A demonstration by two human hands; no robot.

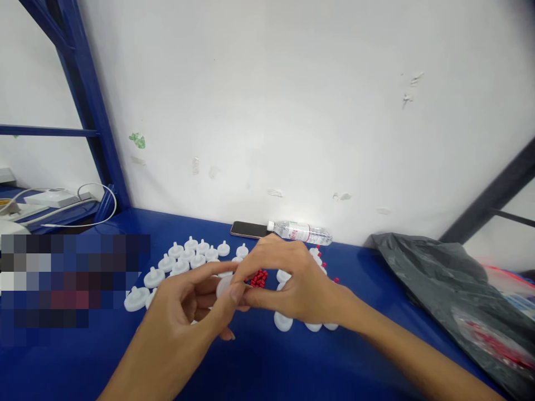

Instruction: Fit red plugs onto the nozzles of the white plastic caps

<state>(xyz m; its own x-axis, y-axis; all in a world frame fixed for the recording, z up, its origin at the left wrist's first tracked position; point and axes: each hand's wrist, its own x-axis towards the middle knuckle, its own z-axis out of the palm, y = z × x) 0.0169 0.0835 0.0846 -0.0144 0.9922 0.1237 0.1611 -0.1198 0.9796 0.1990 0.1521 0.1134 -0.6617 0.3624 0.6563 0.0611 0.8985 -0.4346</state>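
Observation:
Between the thumb and fingers of my left hand [184,312] is a white round plastic piece [223,286], partly hidden by them. My right hand [296,278] reaches over from the right, thumb and fingertips pinched together at the right side of that piece. Whatever those fingertips hold is hidden. Just behind my hands lies a heap of small red caps [259,279]. On the left stand several white round pieces with short spouts [154,276]. More white pieces [283,321] sit under and beside my right hand, several of them with red tips [336,280].
A phone [249,229] and a clear water bottle [300,231] lie against the white wall on the blue table [259,362]. A dark grey plastic bag [418,273] with a packet of red pieces [497,342] is at right. A white cable [112,209] hangs at left.

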